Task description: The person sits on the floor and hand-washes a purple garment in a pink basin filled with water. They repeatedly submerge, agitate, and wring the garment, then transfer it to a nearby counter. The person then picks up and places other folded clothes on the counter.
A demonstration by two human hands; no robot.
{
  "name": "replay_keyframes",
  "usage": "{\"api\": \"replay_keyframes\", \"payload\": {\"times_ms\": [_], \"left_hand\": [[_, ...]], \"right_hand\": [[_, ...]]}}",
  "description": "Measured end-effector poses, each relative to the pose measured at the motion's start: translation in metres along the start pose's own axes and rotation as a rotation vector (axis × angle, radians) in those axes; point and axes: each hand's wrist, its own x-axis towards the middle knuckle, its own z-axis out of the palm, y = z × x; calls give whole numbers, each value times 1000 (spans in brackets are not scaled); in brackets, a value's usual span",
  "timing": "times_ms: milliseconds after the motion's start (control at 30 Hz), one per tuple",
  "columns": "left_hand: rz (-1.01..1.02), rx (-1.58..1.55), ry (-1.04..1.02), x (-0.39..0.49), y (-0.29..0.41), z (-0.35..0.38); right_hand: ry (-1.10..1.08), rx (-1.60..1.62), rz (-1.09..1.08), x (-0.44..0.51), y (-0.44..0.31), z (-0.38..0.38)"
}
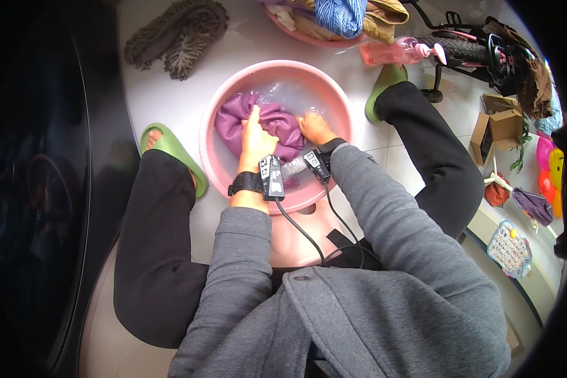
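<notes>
A wet purple garment [238, 124] lies bunched in a round pink plastic basin [209, 163] of cloudy water. My left hand [256, 141] grips its folds, index finger stretched along the cloth. At the garment's right edge, my right hand [315, 128] is curled and partly in the water. Its thumb side touches the cloth, but its fingertips are hidden, so whether it holds the cloth is unclear. Clear plastic-like material [293, 166] shows beside the garment, near my wrists. Each wrist wears a black strap with a small cabled device.
Behind the basin stands another pink basin [307, 40] heaped with clothes and blue yarn-like material [341, 18]. A pink pump bottle [392, 52] lies near a bicycle [458, 47]. A grey mop head [179, 35] is at upper left; an open cardboard box [498, 125] sits right.
</notes>
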Motion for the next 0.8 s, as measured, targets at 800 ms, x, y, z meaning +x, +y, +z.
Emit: {"api": "replay_keyframes", "payload": {"times_ms": [800], "left_hand": [[-346, 25, -213, -42, -10, 27]], "right_hand": [[18, 490, 39, -20, 3, -16]]}}
